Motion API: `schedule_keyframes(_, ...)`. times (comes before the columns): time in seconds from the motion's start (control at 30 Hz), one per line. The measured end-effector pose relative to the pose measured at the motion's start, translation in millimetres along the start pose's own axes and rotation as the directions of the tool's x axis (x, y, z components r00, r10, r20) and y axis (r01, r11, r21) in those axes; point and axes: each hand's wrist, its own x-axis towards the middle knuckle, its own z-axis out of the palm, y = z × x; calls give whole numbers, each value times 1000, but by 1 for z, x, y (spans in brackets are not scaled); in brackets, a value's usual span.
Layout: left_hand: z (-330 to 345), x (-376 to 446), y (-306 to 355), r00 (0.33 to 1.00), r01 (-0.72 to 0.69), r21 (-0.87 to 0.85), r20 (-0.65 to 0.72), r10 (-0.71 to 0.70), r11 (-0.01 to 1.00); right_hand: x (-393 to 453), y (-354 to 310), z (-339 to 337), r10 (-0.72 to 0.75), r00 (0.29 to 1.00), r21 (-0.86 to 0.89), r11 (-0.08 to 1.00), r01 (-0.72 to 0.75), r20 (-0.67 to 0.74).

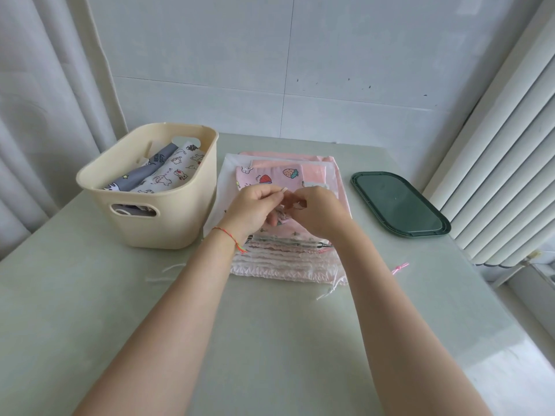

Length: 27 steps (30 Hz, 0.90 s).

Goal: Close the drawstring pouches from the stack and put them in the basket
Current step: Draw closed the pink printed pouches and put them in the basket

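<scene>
Your hands meet over the stack (288, 259) of drawstring pouches at the middle of the table (270, 340). Your left hand (252, 210) curls its fingers and pinches a thin cord (282, 190) at the top pouch, a pink one printed with strawberries (270, 175). Your right hand (318, 211) is curled too, fingertips pinching at the same cord just beside the left (exactly which strand each hand holds is too small to tell). The pink pouch lies on the stack, its far part flat, its near part hidden under your hands. The stack's gathered, ruffled mouths face the table's near edge, with loose white cords (329, 291) trailing off its near right corner and another white cord (168, 273) lying left of it.

The cream basket (156, 226) stands toward the far left corner of the table, just beside the stack, and holds a grey pouch (141, 172) and a white cartoon-print pouch (174, 172) leaning inside. A dark green tray (399, 204) sits near the right edge, well apart from the stack. A small pink tie (400, 268) lies on the table between tray and near edge. A red thread bracelet (231, 238) circles your left wrist.
</scene>
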Motion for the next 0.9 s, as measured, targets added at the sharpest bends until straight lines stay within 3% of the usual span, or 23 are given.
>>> schedule_keyframes(0.17,1,2,-10,993,14,6,-115,-13,1000,2,0,-4,13,999,-6,1000,-13,53)
schedule_keyframes(0.27,2,0,-7,995,16,152,-102,0,988,2,0,-6,33,996,53,998,-37,77)
schedule_keyframes(0.37,-1,1,-3,996,79,135,-60,-71,988,0,-4,-14,54,995,204,976,-71,89)
schedule_keyframes(0.47,-6,3,-1,995,93,120,-37,-89,988,-3,-6,-21,130,983,378,910,-171,130)
schedule_keyframes(0.57,-11,4,-7,996,83,111,32,-87,990,-4,-7,-21,122,983,548,817,-180,141)
schedule_keyframes(0.67,-8,4,-10,992,36,153,114,-54,988,-3,-9,-20,164,979,581,787,-205,125)
schedule_keyframes(0.8,-3,-1,-5,997,25,151,70,-36,988,-1,-10,-18,144,989,795,594,-123,45)
schedule_keyframes(0.9,-3,-2,-1,996,87,46,15,-87,995,0,-6,-13,115,992,678,733,-52,-48)
